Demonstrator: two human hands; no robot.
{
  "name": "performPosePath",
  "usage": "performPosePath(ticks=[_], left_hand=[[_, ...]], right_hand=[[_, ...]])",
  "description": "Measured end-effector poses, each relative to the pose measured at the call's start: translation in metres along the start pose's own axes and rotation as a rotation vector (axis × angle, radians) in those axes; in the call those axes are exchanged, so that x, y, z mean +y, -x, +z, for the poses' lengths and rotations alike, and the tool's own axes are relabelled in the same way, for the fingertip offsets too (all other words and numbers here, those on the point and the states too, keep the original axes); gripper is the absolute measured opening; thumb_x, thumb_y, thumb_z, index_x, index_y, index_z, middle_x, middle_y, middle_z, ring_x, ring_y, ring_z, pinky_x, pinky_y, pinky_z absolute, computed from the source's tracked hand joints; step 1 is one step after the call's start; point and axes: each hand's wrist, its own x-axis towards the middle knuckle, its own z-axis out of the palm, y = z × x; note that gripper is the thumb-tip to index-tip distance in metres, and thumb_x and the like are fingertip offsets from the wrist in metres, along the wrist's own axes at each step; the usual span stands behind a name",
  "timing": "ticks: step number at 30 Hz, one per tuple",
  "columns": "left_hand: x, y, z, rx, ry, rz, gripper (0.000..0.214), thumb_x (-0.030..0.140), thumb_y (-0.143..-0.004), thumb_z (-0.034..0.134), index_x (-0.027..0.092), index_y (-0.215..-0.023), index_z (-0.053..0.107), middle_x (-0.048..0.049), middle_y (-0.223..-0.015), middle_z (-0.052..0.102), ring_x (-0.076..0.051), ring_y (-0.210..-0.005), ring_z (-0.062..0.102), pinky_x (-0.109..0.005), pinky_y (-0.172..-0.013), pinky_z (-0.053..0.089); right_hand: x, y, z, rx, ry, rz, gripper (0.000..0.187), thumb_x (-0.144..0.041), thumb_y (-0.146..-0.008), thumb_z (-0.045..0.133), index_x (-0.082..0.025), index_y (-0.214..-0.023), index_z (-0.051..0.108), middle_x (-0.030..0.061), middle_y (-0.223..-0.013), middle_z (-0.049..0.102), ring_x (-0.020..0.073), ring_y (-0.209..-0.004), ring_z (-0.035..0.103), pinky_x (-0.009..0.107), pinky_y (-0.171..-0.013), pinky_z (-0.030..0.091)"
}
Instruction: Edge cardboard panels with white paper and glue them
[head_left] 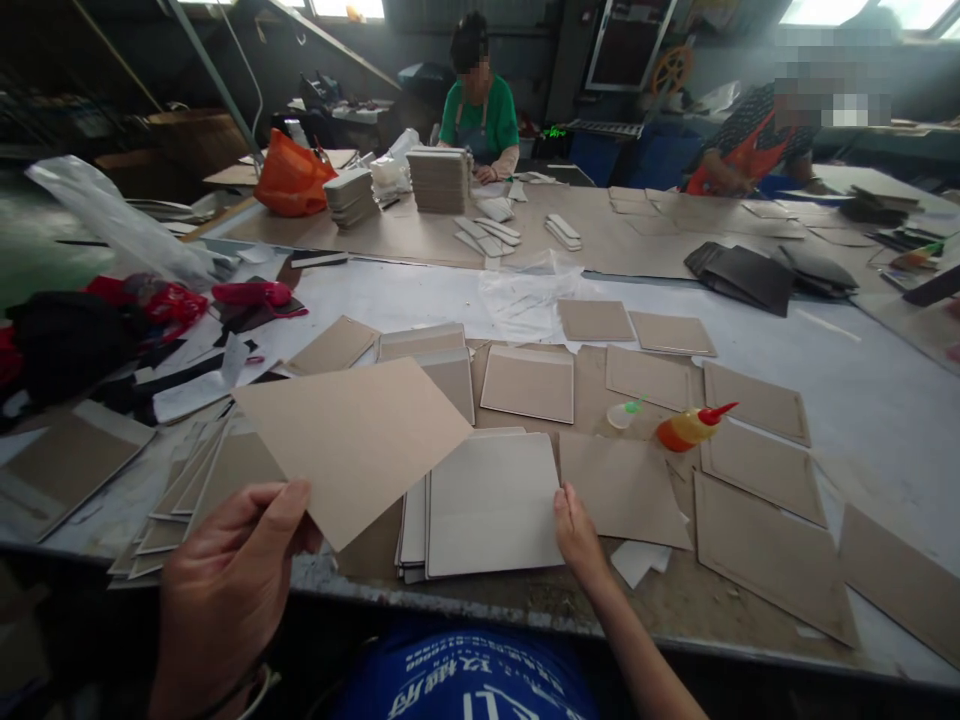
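Observation:
Between the thumb and fingers of my left hand (236, 565) a tan sheet of cardboard (360, 440) is pinched by its near corner and held tilted above the table. My right hand (576, 525) is at the right edge of a pale board (491, 505), which lies on top of a small stack; its fingers are partly hidden, so its grip is unclear. Under the left hand's sheet, a fanned pile of boards (214, 475) rests on the table. A brown board (622, 490) lies just right of my right hand.
A glue bottle with a red tip (686, 430) and a small green-capped bottle (622, 414) sit among several laid-out boards (757, 470). Plastic film (532, 290) lies farther back. Across the table, a person in green (480, 120) works beside stacked boards (439, 180); another person wears an orange apron (742, 155).

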Motion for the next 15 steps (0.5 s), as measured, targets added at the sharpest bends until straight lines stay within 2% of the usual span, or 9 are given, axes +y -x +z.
performPosePath(ticks=[4,8,12,15], left_hand=[[-0.019,0.002,-0.022,-0.03,0.159,-0.201,0.019,0.037,-0.063,0.069,0.022,-0.063,0.059,0.0043,-0.049,0.05,-0.01,-0.045,0.044,-0.022,-0.04,0.04],[-0.041,0.001,-0.035,-0.168,0.2,-0.35,0.025,0.041,-0.057,0.073,0.02,-0.061,0.059,0.004,-0.049,0.05,-0.01,-0.044,0.044,-0.022,-0.041,0.04],[-0.056,-0.001,-0.032,-0.354,0.247,-0.477,0.03,0.043,-0.057,0.072,0.017,-0.056,0.057,0.0036,-0.047,0.047,-0.009,-0.043,0.043,-0.021,-0.041,0.038],[-0.067,-0.002,-0.02,-0.519,0.291,-0.562,0.033,0.045,-0.061,0.07,0.017,-0.056,0.053,0.0031,-0.048,0.048,-0.009,-0.044,0.044,-0.021,-0.042,0.037]], right_hand=[[-0.008,0.002,0.025,0.011,-0.091,0.057,0.063,-0.045,-0.084,0.023,-0.002,-0.126,0.042,0.0202,-0.129,0.046,0.0257,-0.122,0.041,0.038,-0.101,0.031],[-0.022,-0.003,0.032,-0.01,-0.142,0.062,0.065,-0.046,-0.083,0.024,-0.001,-0.126,0.042,0.02,-0.13,0.046,0.0251,-0.122,0.041,0.037,-0.102,0.029],[-0.031,-0.003,0.027,0.001,-0.193,0.067,0.065,-0.052,-0.081,0.028,-0.006,-0.122,0.048,0.0188,-0.128,0.048,0.025,-0.12,0.042,0.037,-0.102,0.028],[-0.043,0.007,0.006,-0.008,-0.331,0.092,0.062,-0.06,-0.078,0.034,-0.012,-0.109,0.058,0.0162,-0.117,0.057,0.0262,-0.114,0.048,0.038,-0.099,0.032]])
